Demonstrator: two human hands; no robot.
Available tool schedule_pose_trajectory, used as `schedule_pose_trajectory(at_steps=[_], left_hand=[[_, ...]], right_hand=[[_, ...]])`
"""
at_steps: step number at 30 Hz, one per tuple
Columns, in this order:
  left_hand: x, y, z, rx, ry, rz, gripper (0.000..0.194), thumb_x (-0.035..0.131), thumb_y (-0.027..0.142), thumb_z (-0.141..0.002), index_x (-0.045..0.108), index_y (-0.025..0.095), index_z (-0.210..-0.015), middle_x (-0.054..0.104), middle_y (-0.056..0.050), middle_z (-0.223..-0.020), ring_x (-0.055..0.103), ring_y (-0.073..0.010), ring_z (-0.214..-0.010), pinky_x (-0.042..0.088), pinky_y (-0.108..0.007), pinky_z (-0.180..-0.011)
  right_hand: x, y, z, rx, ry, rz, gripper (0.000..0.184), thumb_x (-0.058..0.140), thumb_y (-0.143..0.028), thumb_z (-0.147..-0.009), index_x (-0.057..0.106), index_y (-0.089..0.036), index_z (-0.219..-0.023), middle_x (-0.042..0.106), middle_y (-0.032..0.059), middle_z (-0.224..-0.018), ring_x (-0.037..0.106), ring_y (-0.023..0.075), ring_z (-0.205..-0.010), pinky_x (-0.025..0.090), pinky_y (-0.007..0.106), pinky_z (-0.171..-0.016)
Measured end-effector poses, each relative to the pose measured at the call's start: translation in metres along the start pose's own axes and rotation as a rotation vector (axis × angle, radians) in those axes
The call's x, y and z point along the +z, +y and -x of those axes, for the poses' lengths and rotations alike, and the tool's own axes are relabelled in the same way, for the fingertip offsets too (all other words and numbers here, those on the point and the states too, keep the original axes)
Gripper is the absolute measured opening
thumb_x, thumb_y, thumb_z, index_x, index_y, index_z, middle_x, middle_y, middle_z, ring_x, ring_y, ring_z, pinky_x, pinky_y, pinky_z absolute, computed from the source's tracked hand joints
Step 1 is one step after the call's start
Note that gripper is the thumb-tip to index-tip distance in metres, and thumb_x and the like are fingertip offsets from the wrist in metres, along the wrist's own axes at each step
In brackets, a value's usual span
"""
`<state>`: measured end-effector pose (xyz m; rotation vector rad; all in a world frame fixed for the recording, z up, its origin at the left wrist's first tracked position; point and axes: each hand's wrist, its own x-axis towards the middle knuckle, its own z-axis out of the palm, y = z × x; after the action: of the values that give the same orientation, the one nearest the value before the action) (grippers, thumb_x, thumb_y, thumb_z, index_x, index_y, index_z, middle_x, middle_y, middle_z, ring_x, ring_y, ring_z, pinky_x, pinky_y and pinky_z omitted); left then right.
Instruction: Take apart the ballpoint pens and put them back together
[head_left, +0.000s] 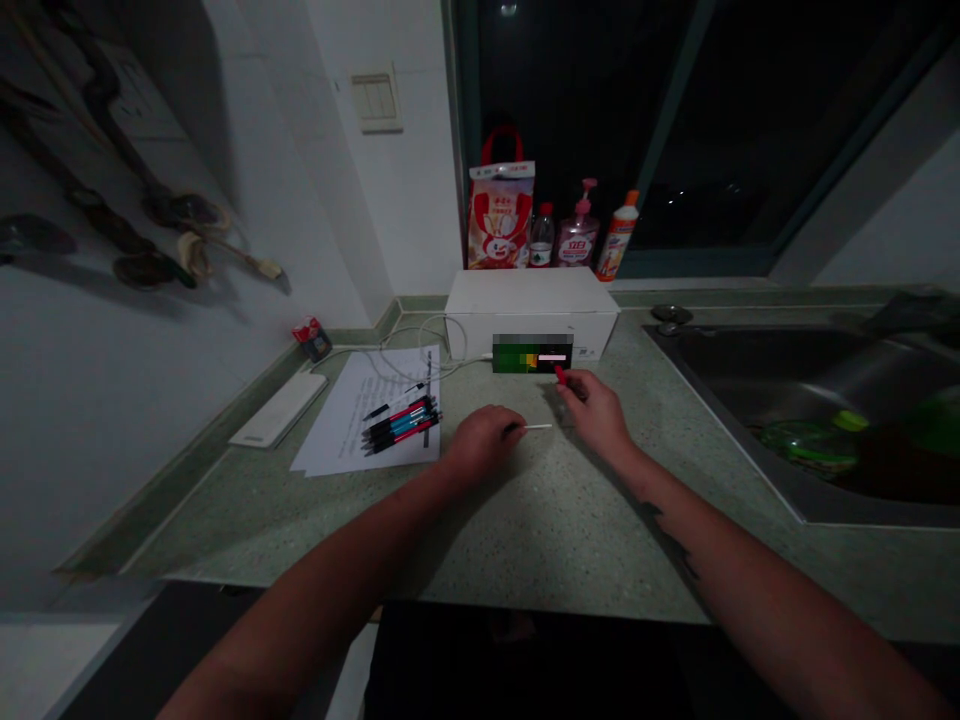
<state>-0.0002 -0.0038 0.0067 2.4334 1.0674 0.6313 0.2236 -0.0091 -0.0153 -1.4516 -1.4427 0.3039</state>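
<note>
My left hand is closed over the counter, pinching a dark pen piece. From it a thin white stick, like a pen refill, points to the right. The fingers of my right hand are closed on a small red pen part, held in front of a phone-like screen. Both hands are apart from each other. Left of my left hand, several pens with black, red and blue parts lie side by side on printed paper sheets.
A lit screen with a cable leans on a white box. Behind stand a red bag, a pump bottle and an orange-capped bottle. A white flat device lies left; a sink is at right.
</note>
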Motion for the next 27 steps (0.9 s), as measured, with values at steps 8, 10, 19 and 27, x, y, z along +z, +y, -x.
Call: schedule_pose_trajectory(at_steps=[8, 10, 19, 27], left_hand=[[0.006, 0.009, 0.005, 0.15, -0.12, -0.073, 0.011, 0.066, 0.021, -0.089, 0.076, 0.02, -0.093, 0.073, -0.007, -0.092, 0.064, -0.0218, -0.091, 0.048, -0.034, -0.086], [0.007, 0.007, 0.005, 0.146, -0.115, -0.067, 0.01, 0.067, 0.021, -0.088, 0.076, 0.02, -0.092, 0.073, -0.006, -0.091, 0.064, -0.0214, -0.09, 0.048, -0.034, -0.087], [0.01, -0.001, 0.003, -0.117, 0.17, 0.195, 0.029, 0.071, 0.03, -0.088, 0.066, 0.02, -0.115, 0.071, -0.003, -0.091, 0.065, -0.017, -0.079, 0.05, -0.03, -0.075], [0.01, -0.004, -0.003, -0.199, 0.242, 0.511, 0.007, 0.065, 0.026, -0.09, 0.066, 0.019, -0.091, 0.073, -0.002, -0.086, 0.068, -0.0158, -0.077, 0.052, -0.027, -0.072]], right_hand=[[0.011, -0.001, 0.006, 0.005, -0.119, -0.057, 0.026, 0.059, -0.039, -0.091, 0.068, -0.024, -0.111, 0.077, 0.0083, -0.105, 0.072, 0.0251, -0.093, 0.055, 0.042, -0.085], [0.011, 0.0, 0.007, -0.006, -0.145, -0.067, 0.026, 0.059, -0.038, -0.091, 0.069, -0.024, -0.11, 0.077, 0.0081, -0.105, 0.072, 0.0251, -0.094, 0.055, 0.042, -0.086], [0.002, -0.013, 0.008, -0.245, -0.261, 0.049, 0.019, 0.061, -0.029, -0.094, 0.075, -0.024, -0.105, 0.074, 0.0077, -0.103, 0.068, 0.0239, -0.097, 0.053, 0.04, -0.089], [0.004, -0.033, 0.015, -0.415, -0.334, 0.167, 0.015, 0.063, -0.026, -0.094, 0.075, -0.025, -0.103, 0.071, 0.0082, -0.1, 0.065, 0.0247, -0.097, 0.052, 0.04, -0.087]])
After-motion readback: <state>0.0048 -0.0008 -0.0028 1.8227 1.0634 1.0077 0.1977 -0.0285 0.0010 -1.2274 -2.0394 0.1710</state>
